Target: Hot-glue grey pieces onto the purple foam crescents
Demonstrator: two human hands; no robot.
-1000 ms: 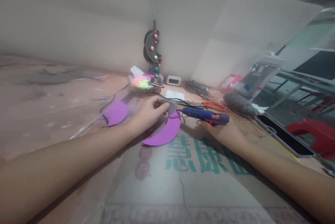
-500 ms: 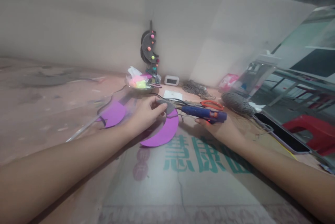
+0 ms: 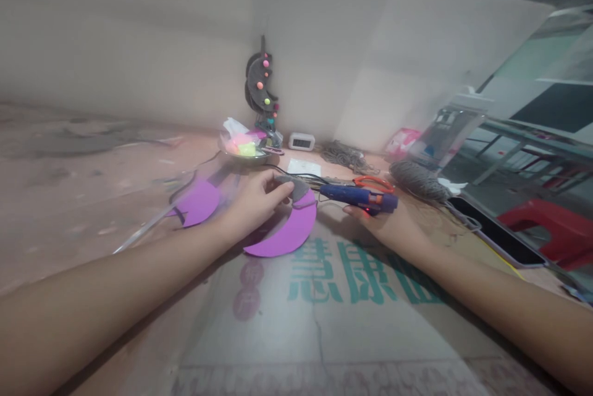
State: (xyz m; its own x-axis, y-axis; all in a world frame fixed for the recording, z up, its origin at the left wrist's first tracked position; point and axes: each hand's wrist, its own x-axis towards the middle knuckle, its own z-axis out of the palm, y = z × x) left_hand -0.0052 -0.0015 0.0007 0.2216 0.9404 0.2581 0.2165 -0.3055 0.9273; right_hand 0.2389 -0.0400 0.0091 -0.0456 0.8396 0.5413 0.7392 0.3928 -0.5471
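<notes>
A purple crescent (image 3: 290,232) lies over the cardboard sheet (image 3: 259,340), its upper end covered with grey yarn. My left hand (image 3: 257,201) pinches that grey-wrapped end between thumb and fingers. My right hand (image 3: 384,223) is closed round a blue glue gun (image 3: 354,196) with a small red light near the thumb. The gun's nozzle points left, close to the crescent's wrapped end; whether they touch is not clear. Another purple piece (image 3: 199,201) lies left of my left hand.
Behind the hands stand a bowl (image 3: 248,157) of colourful bits, a grey crescent ornament (image 3: 260,84) and a small white clock (image 3: 301,141). Orange-handled scissors (image 3: 374,183), a ball of grey yarn (image 3: 417,180) and a phone (image 3: 498,232) lie to the right.
The glue gun's nozzle is now nearer the crescent's wrapped end. My left hand keeps its pinch, and the whole view has shifted slightly.
</notes>
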